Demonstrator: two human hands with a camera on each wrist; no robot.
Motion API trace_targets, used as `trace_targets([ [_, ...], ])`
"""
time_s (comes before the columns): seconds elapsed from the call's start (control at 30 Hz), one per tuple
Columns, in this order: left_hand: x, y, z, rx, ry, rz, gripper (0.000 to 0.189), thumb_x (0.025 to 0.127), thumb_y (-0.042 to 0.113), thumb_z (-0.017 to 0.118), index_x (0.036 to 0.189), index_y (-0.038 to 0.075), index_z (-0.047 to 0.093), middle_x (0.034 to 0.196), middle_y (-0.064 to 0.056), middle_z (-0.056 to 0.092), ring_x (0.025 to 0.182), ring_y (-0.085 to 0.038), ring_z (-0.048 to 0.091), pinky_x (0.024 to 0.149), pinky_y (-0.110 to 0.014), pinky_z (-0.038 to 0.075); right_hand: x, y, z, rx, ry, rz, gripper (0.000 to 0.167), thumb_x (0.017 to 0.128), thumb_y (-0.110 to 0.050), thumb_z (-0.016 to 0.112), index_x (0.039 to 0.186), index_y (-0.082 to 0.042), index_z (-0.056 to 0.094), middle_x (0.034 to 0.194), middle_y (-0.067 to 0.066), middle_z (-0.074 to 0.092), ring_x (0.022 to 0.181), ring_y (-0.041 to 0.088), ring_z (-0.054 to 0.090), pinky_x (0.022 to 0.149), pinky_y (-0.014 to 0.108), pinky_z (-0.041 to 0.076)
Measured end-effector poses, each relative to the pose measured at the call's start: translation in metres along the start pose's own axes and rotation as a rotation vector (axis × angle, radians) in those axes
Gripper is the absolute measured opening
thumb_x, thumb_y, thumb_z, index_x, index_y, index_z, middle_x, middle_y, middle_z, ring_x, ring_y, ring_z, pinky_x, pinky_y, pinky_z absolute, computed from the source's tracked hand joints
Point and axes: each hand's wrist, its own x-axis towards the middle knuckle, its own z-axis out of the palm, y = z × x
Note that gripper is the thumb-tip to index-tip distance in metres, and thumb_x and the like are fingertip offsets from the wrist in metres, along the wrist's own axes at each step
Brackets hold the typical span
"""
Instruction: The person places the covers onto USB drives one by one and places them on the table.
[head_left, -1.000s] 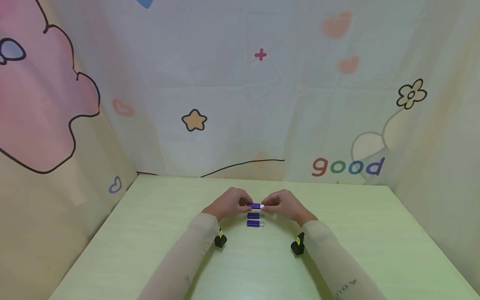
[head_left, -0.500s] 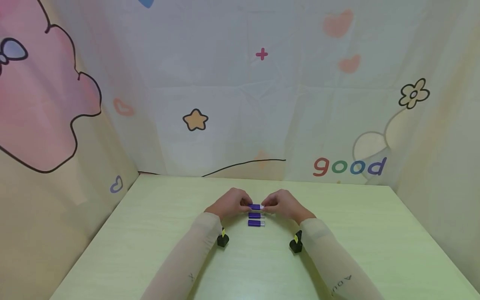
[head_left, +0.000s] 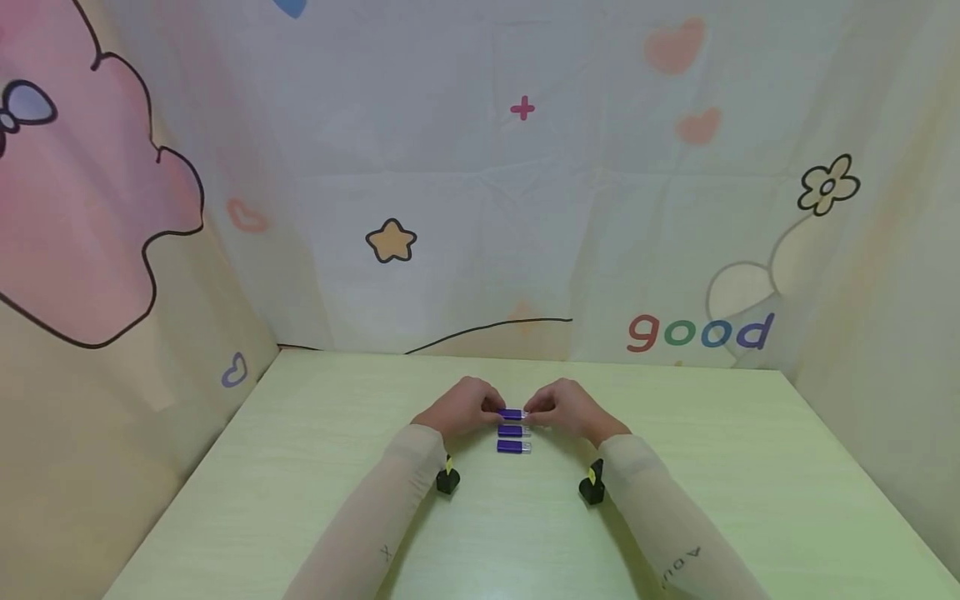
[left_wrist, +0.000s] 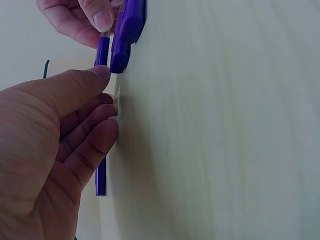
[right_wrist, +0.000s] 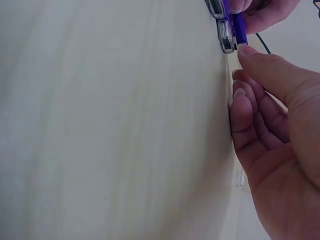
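Three purple USB flash drives with clear ends lie in parallel rows on the table. My left hand (head_left: 467, 407) pinches the purple end of the farthest flash drive (head_left: 512, 414). At its clear end, the thumb and fingertips of my right hand (head_left: 566, 410) grip it from the other side. Just nearer to me are the middle flash drive (head_left: 513, 432) and the nearest flash drive (head_left: 513, 447), both untouched. In the left wrist view a purple stick end (left_wrist: 101, 177) shows beyond my fingers, and a small clear piece (right_wrist: 240, 178) shows past my right hand; the rest of each is hidden.
The pale wood-grain table (head_left: 712, 467) meets a printed curtain (head_left: 465, 250) at the back, with curtain at both sides too. A black wrist camera (head_left: 447, 479) hangs under the left sleeve, another wrist camera (head_left: 592, 486) under the right.
The farthest flash drive has come slightly nearer to the middle one, both hands holding it throughout. The head view has shifted a little; the other two flash drives stay in place.
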Motion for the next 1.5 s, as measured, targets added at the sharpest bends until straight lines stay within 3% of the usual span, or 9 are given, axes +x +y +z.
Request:
trace_targets([
  [0.37,0.0043,-0.0027,0.0024,-0.006,-0.003,-0.042,0.015,0.092,0.019,0.078,0.106,0.016,0.081,0.102,0.005,0.077,0.098,-0.01,0.066,0.096,-0.034,0.055,0.0005,-0.0025,0.0011,-0.004,0.005,0.02,0.011,0.088,-0.025,0.082,0.099,-0.02,0.083,0.096,-0.006,0.078,0.088,0.012,0.065,0.087,0.034,0.056],
  [1.1,0.005,0.0021,0.0019,0.014,-0.023,-0.073,0.016,0.092,0.015,0.077,0.107,0.014,0.081,0.103,0.003,0.077,0.096,-0.011,0.065,0.095,-0.034,0.055,0.004,-0.0012,0.0032,-0.031,0.0,0.035,0.013,0.087,-0.024,0.083,0.099,-0.019,0.083,0.095,-0.005,0.078,0.088,0.011,0.066,0.093,0.038,0.056],
  [1.5,0.0068,0.0005,0.0021,0.001,-0.033,-0.093,0.017,0.092,0.015,0.077,0.108,0.013,0.08,0.104,0.003,0.077,0.096,-0.012,0.065,0.097,-0.036,0.055,0.003,0.0004,0.0035,-0.016,0.004,0.023,0.012,0.087,-0.021,0.083,0.098,-0.017,0.082,0.092,-0.005,0.078,0.084,0.01,0.065,0.088,0.035,0.057],
])
